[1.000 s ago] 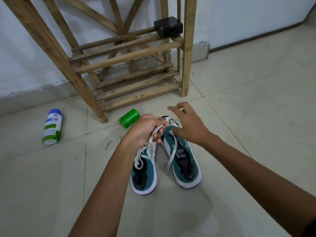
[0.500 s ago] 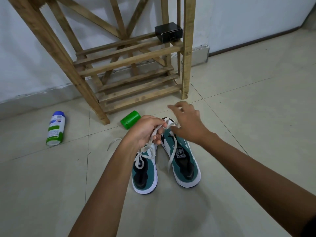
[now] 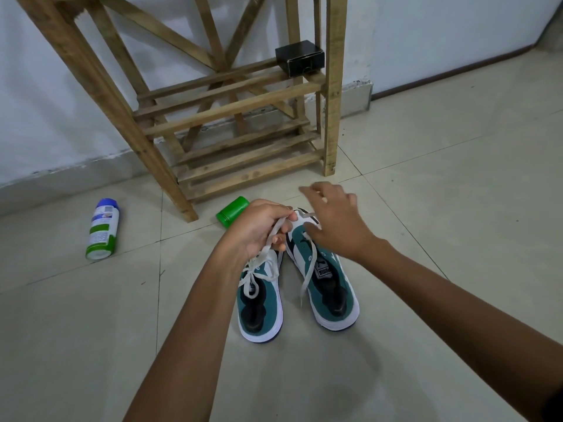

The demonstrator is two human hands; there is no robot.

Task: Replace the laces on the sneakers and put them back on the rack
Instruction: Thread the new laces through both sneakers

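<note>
Change: compared with a second ago, the right hand [image 3: 333,223] is lifting a little off the toe of the right teal-and-white low-top sneaker [image 3: 327,281], its fingers spreading; the left hand [image 3: 259,229] is staying put.
Left hand: it is curling tightly around a white flat shoelace [image 3: 275,236], pinching it just above the left teal-and-white sneaker [image 3: 260,303].
Right hand: it is hovering loosely open over the toe end of the right sneaker; whether a fingertip is touching the lace underneath I cannot tell.
Laces: the left sneaker is already carrying a tied white bow [image 3: 253,277]; on the right sneaker a loose white lace end [image 3: 307,275] is trailing down across the tongue toward 6 o'clock.
Meaning: the lacing of the right sneaker looks unfinished, so the task is probably sitting past its midpoint, with racking not yet begun.
Task things: both sneakers are standing side by side on the pale tiled floor [image 3: 441,269], toes pointing to 12 o'clock, near the wooden slatted shoe rack [image 3: 243,141].
Around: a green plastic cap [image 3: 233,208] is lying at 11 o'clock of the sneakers, just beside the left hand; a white-and-green spray can with a blue top [image 3: 103,229] is lying well apart at 9 o'clock; a small black box [image 3: 300,57] is resting on a rack shelf.
In the way: the lower rack slats look free; the green cap lies beside the likely path to them.
</note>
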